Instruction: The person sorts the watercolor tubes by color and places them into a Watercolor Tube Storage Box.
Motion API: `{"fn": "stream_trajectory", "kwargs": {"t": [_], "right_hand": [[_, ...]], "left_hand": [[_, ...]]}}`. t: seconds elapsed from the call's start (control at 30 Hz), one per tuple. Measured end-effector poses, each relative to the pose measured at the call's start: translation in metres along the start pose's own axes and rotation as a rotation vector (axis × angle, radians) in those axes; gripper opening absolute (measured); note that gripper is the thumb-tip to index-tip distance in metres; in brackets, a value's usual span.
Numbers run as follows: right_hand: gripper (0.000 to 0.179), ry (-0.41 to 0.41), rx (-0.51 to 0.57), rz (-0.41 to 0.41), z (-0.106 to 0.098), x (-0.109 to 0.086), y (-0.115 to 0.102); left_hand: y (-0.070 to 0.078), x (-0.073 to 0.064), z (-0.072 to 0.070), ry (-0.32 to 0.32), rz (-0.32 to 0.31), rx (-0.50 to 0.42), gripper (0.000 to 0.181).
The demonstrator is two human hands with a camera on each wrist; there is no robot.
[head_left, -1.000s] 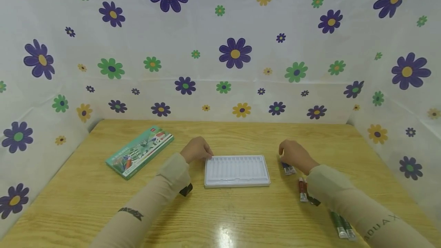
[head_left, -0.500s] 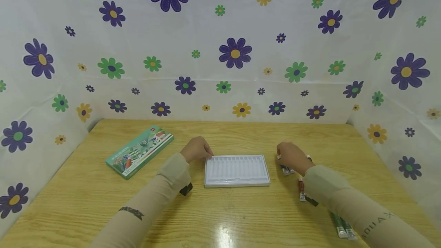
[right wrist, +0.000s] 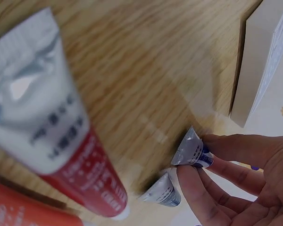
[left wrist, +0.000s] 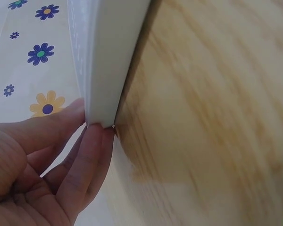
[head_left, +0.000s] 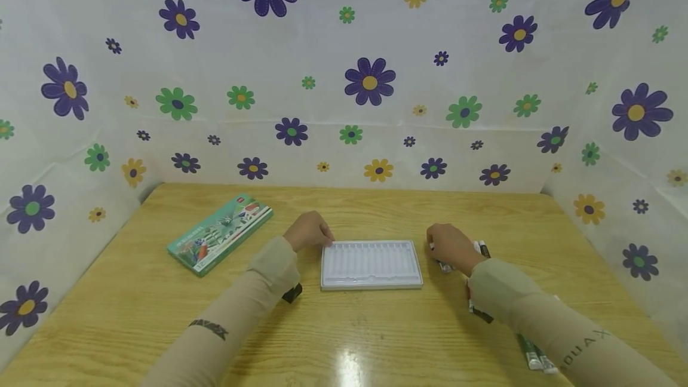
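A white tray (head_left: 371, 285) with a row of narrow slots lies flat on the table. My left hand (head_left: 309, 230) pinches its far left corner between thumb and fingers, seen close in the left wrist view. To the right of the tray, my right hand (head_left: 454, 246) pinches a small blue paint tube (right wrist: 198, 153) with a silver crimped end. Right beside that tube lies another silver-ended paint tube (right wrist: 164, 192), partly behind the fingers. A red paint tube (right wrist: 87, 162) and an orange one (right wrist: 30, 209) lie nearer the right wrist camera.
A green illustrated paint box (head_left: 220, 235) lies at the back left. Green paint tubes (head_left: 529, 352) show beneath the right forearm, and a black-labelled tube (head_left: 485, 249) is behind the right wrist. Flower-patterned cloth (head_left: 301, 154) walls the table's back and sides.
My right hand has shifted slightly left towards the tray with the tube, uncovering tubes behind its wrist. My left hand stays on the tray corner.
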State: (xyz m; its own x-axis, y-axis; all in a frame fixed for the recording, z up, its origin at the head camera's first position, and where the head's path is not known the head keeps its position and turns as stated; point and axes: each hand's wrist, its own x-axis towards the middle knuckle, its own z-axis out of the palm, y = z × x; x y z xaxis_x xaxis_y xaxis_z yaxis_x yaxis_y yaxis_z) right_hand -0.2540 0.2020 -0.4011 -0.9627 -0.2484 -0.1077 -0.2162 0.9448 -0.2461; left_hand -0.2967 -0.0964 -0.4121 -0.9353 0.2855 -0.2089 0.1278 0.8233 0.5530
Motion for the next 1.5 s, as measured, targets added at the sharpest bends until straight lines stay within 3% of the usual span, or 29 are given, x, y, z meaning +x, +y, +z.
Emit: {"fn": "stream_trajectory", "kwargs": {"t": [0.4, 0.77, 1.07, 1.5], "right_hand": [[0.016, 0.018, 0.028, -0.006, -0.002, 0.002, -0.004], [0.023, 0.058, 0.13, -0.04, -0.016, 0.006, -0.017], [0.021, 0.089, 0.11, -0.106, -0.022, 0.018, -0.064], [0.02, 0.051, 0.255, -0.19, 0.003, 0.031, -0.131]], "left_hand": [[0.001, 0.001, 0.0, 0.005, 0.009, -0.004, 0.006], [0.0, 0.0, -0.002, 0.014, 0.015, 0.003, 0.006], [0.003, -0.002, -0.005, 0.017, 0.004, 0.013, 0.006], [0.004, -0.001, -0.002, 0.004, -0.011, 0.005, 0.007]]}}
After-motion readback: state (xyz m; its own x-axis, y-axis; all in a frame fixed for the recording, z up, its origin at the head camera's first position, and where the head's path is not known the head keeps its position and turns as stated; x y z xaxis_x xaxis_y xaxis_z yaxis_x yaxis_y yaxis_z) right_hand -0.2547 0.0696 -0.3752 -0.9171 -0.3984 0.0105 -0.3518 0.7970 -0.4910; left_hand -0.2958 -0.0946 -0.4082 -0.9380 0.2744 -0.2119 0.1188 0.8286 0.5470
